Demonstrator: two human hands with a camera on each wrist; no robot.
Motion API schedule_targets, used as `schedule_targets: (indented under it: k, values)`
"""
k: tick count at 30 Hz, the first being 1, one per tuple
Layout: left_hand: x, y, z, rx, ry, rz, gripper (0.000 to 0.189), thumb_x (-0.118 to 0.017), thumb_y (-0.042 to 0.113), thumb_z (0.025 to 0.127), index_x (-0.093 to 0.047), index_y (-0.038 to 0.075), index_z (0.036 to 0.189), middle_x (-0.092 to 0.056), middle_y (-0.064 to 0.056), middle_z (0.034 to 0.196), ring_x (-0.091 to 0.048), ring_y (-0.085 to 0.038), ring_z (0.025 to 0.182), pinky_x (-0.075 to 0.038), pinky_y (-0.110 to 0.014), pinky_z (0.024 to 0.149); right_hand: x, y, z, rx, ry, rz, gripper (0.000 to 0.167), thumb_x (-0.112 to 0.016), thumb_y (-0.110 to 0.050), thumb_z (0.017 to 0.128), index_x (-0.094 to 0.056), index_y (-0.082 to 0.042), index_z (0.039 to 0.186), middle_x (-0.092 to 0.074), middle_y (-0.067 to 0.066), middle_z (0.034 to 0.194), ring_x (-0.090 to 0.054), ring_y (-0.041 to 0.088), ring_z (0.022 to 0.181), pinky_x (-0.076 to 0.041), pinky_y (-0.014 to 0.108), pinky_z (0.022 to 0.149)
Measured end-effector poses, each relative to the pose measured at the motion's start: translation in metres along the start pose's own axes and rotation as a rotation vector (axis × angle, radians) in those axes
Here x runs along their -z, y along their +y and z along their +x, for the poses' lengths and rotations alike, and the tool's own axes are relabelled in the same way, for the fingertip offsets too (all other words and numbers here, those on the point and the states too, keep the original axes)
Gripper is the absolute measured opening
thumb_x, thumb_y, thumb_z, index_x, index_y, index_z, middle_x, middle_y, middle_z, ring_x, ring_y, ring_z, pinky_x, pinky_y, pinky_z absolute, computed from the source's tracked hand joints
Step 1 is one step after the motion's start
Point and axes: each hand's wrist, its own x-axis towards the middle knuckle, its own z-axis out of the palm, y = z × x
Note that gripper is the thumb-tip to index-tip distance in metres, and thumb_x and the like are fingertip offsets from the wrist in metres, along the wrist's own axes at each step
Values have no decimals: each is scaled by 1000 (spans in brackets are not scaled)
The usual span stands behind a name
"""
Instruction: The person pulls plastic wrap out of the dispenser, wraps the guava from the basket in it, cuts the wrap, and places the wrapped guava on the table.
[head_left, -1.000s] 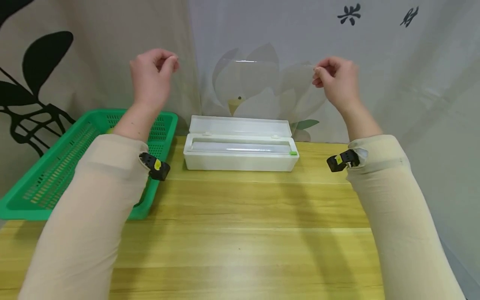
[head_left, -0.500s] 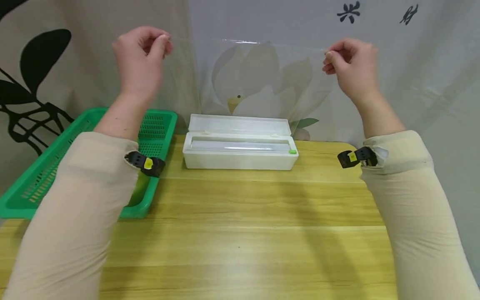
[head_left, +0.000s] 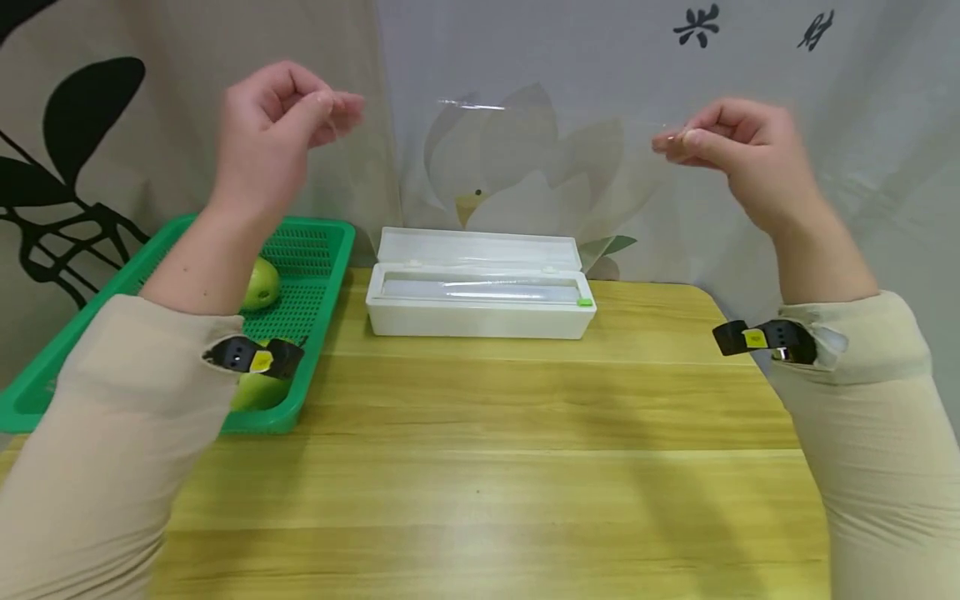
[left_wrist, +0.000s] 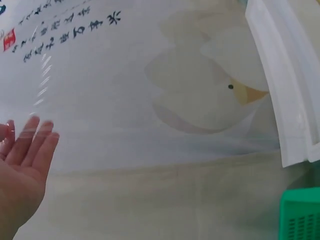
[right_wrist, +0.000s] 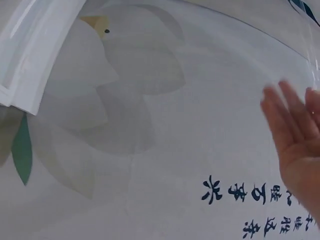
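Observation:
A clear sheet of cling film [head_left: 471, 106], visible mainly by its bright glint, spans the space between both raised hands. My left hand [head_left: 277, 125] pinches its left end between thumb and index finger, while the other fingers reach out straight in the left wrist view. On the opposite side, my right hand [head_left: 750, 158] pinches the right end in the same manner, its fingers blurred in the right wrist view. Below and between the hands, a white dispenser box [head_left: 480, 321] stands on the table with its lid raised. A film roll [head_left: 480, 290] lies inside it.
A green plastic basket [head_left: 318, 333] stands left of the box, partly behind my left arm, with green fruit [head_left: 262, 285] in it. The wooden table [head_left: 480, 467] ends at a rounded corner on the right. A printed curtain [head_left: 825, 167] hangs behind.
Both hands have risen and then dipped slightly, spreading apart with the film. Their fingers have straightened out. More fruit in the basket shows as my left arm shifts left.

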Motion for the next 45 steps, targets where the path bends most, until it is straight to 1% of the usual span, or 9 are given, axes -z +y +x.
schedule_targets:
  k: [5,8,14,17,24,29,36,42,45]
  values:
    - [2,-3,-14,-36,-140,-199,20,-45,8,96,-56,7,80,-73,4,81,-69,-10,80,-54,-19,80,7,9,-13,57,-236,361,14,-44,8,93,-55,11,84,-73,15,85,-71,22,80,-56,28,76]
    - [5,-6,-25,-65,-208,-294,22,-43,4,96,-56,6,79,-73,0,76,-70,-13,73,-56,-20,73,12,12,-20,61,-357,432,17,-39,12,93,-54,14,88,-72,19,89,-71,26,83,-56,31,78]
    - [12,-14,-49,-74,-375,-337,23,-41,2,96,-56,5,80,-73,-2,79,-70,-14,75,-57,-24,70,19,18,-38,17,-599,480,28,-28,15,94,-56,11,99,-70,19,102,-69,28,95,-54,32,86]
    - [17,-19,-63,-61,-494,-350,22,-40,-1,96,-57,4,83,-73,-3,82,-70,-15,77,-56,-24,71,19,21,-49,-10,-693,462,33,-26,16,94,-56,7,103,-70,16,105,-67,26,99,-54,33,85]
    - [30,-38,-99,-46,-735,-343,29,-34,-7,96,-59,7,96,-73,-1,92,-70,-14,86,-55,-24,78,14,24,-82,-51,-802,256,35,-30,20,91,-58,1,101,-70,6,102,-67,18,100,-53,28,86]
    - [32,-56,-123,-34,-898,-377,37,-33,-10,95,-61,9,109,-69,3,101,-68,-12,93,-54,-25,83,5,28,-103,-118,-909,233,32,-32,20,90,-56,1,98,-67,3,100,-65,17,105,-51,25,90]
    - [30,-80,-153,23,-1030,-377,31,-34,-15,90,-59,-5,108,-67,1,105,-66,-13,96,-54,-28,85,-13,42,-131,-214,-993,279,24,-38,17,91,-55,0,92,-60,5,83,-64,19,107,-50,26,93]
    - [23,-101,-177,62,-1105,-331,27,-38,-15,89,-60,-8,103,-66,-19,96,-65,-11,94,-54,-28,84,-36,55,-158,-208,-1005,94,17,-48,6,92,-59,-5,85,-70,4,96,-67,12,96,-54,27,81]
    - [20,-109,-185,111,-1121,-239,24,-39,-6,93,-63,-4,99,-67,-19,93,-65,-11,91,-53,-27,84,-49,62,-172,-225,-1001,-46,17,-51,-3,92,-64,-10,83,-72,2,95,-67,8,92,-54,27,80]
